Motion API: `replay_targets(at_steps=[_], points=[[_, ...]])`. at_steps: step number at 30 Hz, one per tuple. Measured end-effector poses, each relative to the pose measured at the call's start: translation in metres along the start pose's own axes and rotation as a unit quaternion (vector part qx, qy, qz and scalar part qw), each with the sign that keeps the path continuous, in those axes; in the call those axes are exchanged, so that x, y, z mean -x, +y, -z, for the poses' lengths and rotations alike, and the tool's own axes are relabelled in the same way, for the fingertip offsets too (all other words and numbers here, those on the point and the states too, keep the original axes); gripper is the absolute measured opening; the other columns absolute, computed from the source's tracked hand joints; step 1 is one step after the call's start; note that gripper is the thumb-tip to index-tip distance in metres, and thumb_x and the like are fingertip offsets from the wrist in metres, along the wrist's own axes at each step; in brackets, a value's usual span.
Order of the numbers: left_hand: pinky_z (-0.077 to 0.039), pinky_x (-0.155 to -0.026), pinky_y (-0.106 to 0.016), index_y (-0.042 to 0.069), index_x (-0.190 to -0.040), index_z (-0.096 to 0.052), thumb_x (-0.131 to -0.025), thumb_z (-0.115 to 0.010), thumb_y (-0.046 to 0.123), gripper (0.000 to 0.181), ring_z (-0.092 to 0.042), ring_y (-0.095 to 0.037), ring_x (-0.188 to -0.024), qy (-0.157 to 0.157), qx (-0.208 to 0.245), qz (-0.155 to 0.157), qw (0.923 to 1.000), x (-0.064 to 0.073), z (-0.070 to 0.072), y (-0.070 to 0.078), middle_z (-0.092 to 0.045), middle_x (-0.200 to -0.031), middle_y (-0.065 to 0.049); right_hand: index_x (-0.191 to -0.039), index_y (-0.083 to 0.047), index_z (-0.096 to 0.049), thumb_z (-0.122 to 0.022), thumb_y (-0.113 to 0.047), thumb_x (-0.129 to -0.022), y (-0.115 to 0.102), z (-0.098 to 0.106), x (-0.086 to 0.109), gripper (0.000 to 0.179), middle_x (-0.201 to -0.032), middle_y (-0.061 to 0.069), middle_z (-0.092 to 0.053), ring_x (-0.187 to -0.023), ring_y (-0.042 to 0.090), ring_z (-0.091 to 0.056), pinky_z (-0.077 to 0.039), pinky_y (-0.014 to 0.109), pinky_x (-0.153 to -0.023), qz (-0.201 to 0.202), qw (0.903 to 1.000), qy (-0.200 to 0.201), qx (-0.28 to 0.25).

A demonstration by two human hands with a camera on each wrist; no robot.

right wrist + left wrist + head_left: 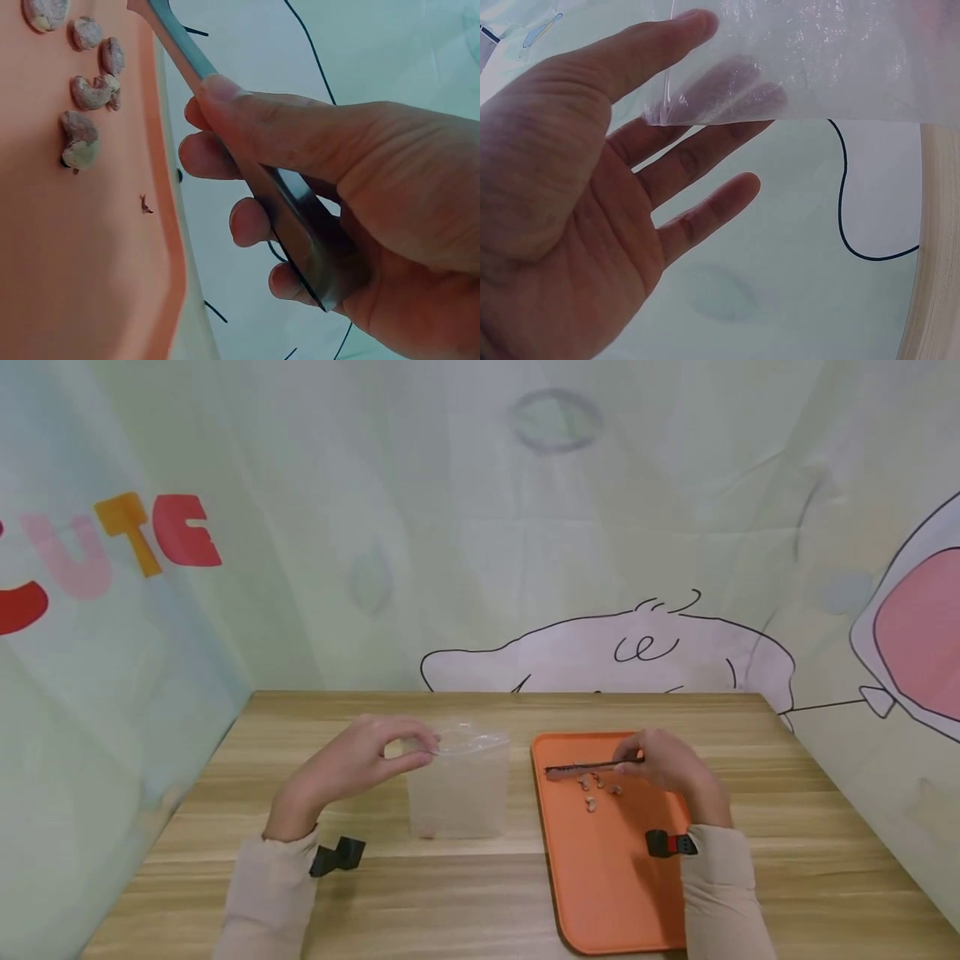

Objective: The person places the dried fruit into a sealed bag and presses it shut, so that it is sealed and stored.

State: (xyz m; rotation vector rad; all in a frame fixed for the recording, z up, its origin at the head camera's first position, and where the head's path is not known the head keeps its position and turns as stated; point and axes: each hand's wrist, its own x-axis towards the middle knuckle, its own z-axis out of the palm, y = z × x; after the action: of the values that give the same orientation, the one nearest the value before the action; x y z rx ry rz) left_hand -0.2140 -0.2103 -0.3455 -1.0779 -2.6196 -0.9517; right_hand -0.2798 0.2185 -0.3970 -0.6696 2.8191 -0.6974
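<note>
My left hand (378, 752) pinches the top left corner of a clear zip bag (459, 793), which stands upright on the table. In the left wrist view, the thumb is on the near side of the plastic bag (840, 60) and fingers show through it from behind. My right hand (663, 764) grips metal tongs (266, 187) between thumb and fingers. The tongs point left, low over the orange tray (600, 893), with their tips near its left rim. Several skin-on cashews (80, 139) lie on the tray below them; the tips are cut off in the right wrist view.
The tray lies on a wood-grain table (420, 902), right of the bag. A small dark crumb (145, 204) sits on the tray near its rim. Behind the table hangs a pale printed backdrop (465, 543) with cartoon figures and letters. Wrist cameras (337, 856) are strapped to both arms.
</note>
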Motion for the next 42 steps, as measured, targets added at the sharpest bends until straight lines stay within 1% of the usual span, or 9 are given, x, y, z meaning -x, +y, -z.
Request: replay_targets(at_steps=[3,8,14,19,26,30,33,37,42], points=[[-0.054,-0.088,-0.037,0.018,-0.102,-0.073,-0.095,-0.071,0.017,0.007,-0.067,-0.01,-0.101,-0.001,-0.002,-0.002,1.0,0.0,0.001,0.0,-0.072,-0.106,0.008,-0.094,-0.009,-0.076,-0.072,-0.012,-0.093,-0.004,0.005,0.003,0.005,-0.083,-0.003,-0.068,-0.071,0.013,-0.056,-0.047,0.032,-0.062,0.015,0.9993,0.031,0.012],[-0.054,-0.088,-0.037,0.018,-0.101,-0.074,-0.094,-0.072,0.017,0.007,-0.067,-0.01,-0.1,-0.003,-0.007,-0.005,1.0,0.0,0.0,0.002,-0.072,-0.106,0.008,-0.1,-0.009,-0.075,-0.07,-0.014,-0.095,-0.023,0.021,0.011,0.009,-0.09,0.0,-0.071,-0.077,0.014,-0.062,-0.051,0.032,-0.066,0.059,0.9895,0.132,-0.008],[-0.054,-0.089,-0.036,0.017,-0.102,-0.074,-0.094,-0.072,0.018,0.008,-0.067,-0.011,-0.101,-0.015,-0.01,-0.016,0.9997,-0.004,-0.004,0.008,-0.072,-0.108,0.006,-0.102,-0.007,-0.075,-0.073,-0.005,-0.092,-0.064,0.03,0.02,0.011,-0.088,0.0,-0.071,-0.069,0.01,-0.061,-0.049,0.025,-0.057,0.166,0.9552,0.244,-0.025],[-0.054,-0.088,-0.036,0.016,-0.103,-0.074,-0.094,-0.072,0.017,0.009,-0.067,-0.012,-0.1,-0.015,-0.009,-0.024,0.9996,-0.006,-0.006,0.01,-0.072,-0.108,0.006,-0.101,-0.011,-0.076,-0.077,-0.004,-0.087,-0.091,0.025,0.018,0.016,-0.091,-0.004,-0.072,-0.073,0.004,-0.063,-0.055,0.025,-0.062,0.255,0.9363,0.241,-0.001],[-0.054,-0.088,-0.036,0.017,-0.103,-0.074,-0.095,-0.071,0.017,0.009,-0.066,-0.01,-0.099,-0.017,-0.005,-0.023,0.9996,-0.006,-0.005,0.009,-0.071,-0.107,0.007,-0.106,-0.008,-0.075,-0.074,-0.007,-0.091,-0.089,0.02,0.015,0.015,-0.094,-0.002,-0.072,-0.079,0.006,-0.066,-0.057,0.025,-0.069,0.23,0.9482,0.213,-0.051],[-0.054,-0.09,-0.036,0.017,-0.103,-0.074,-0.096,-0.07,0.018,0.008,-0.067,-0.011,-0.101,-0.021,-0.002,-0.009,0.9997,-0.006,-0.004,0.008,-0.072,-0.109,0.007,-0.107,-0.007,-0.074,-0.072,-0.009,-0.094,-0.071,0.025,0.016,0.014,-0.088,-0.001,-0.071,-0.07,0.01,-0.064,-0.053,0.024,-0.06,0.182,0.9585,0.21,-0.064],[-0.053,-0.091,-0.037,0.017,-0.103,-0.074,-0.095,-0.071,0.017,0.009,-0.067,-0.012,-0.102,-0.016,-0.002,-0.004,0.9999,-0.005,-0.002,0.007,-0.072,-0.109,0.007,-0.11,-0.006,-0.073,-0.07,-0.013,-0.096,-0.054,0.029,0.016,0.017,-0.089,0.001,-0.072,-0.071,0.015,-0.065,-0.052,0.028,-0.059,0.128,0.9707,0.198,-0.044],[-0.054,-0.091,-0.038,0.017,-0.103,-0.075,-0.094,-0.072,0.016,0.009,-0.067,-0.013,-0.103,-0.005,-0.001,-0.004,1.0,-0.003,0.001,0.005,-0.072,-0.109,0.006,-0.111,-0.004,-0.073,-0.071,-0.017,-0.095,-0.033,0.031,0.018,0.02,-0.1,0.009,-0.073,-0.086,0.023,-0.069,-0.056,0.042,-0.073,0.061,0.9842,0.166,-0.002],[-0.054,-0.091,-0.038,0.016,-0.101,-0.075,-0.093,-0.073,0.015,0.008,-0.068,-0.014,-0.104,0.005,-0.002,-0.007,1.0,-0.002,0.003,0.003,-0.073,-0.11,0.005,-0.105,-0.003,-0.075,-0.074,-0.015,-0.092,-0.006,0.03,0.021,0.017,-0.095,0.007,-0.073,-0.083,0.021,-0.067,-0.055,0.042,-0.072,0.026,0.9941,0.104,0.015]])
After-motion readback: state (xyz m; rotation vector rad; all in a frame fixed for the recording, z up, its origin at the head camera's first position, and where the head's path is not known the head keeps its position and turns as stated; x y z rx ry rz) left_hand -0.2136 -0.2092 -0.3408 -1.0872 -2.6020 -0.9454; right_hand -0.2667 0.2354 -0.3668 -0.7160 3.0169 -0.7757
